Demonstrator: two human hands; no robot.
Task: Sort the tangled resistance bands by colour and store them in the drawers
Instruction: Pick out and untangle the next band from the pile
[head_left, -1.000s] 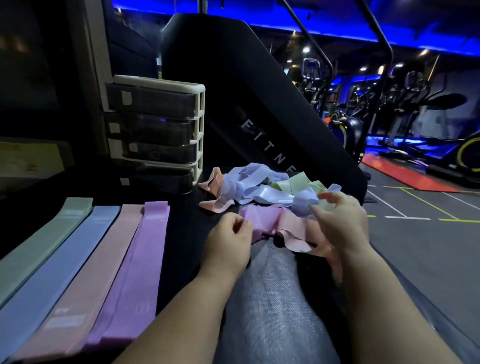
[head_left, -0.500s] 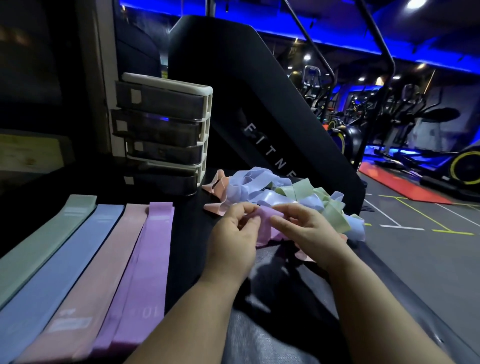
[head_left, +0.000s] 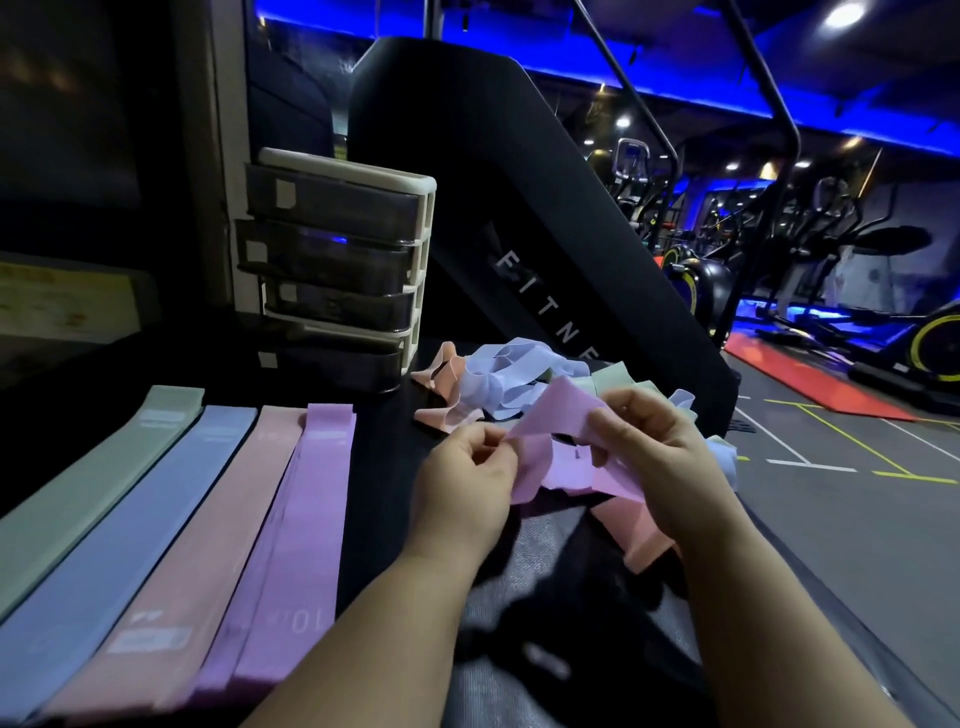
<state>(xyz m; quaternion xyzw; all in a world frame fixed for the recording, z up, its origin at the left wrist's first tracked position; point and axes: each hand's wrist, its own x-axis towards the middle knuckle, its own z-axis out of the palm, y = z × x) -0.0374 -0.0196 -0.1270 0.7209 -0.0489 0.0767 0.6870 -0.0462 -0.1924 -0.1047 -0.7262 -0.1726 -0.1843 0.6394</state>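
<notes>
Your left hand (head_left: 462, 488) and right hand (head_left: 670, 457) both pinch the purple band (head_left: 550, 426); spread it flat slowly so the tangle (head_left: 519, 364) doesn't drag along.

Both bare forearms reach forward, the 2 hands close together; left hand (head_left: 464, 487) and right hand (head_left: 661, 461) each pinch the purple band (head_left: 551, 414) with curled fingers (head_left: 623, 408).
</notes>
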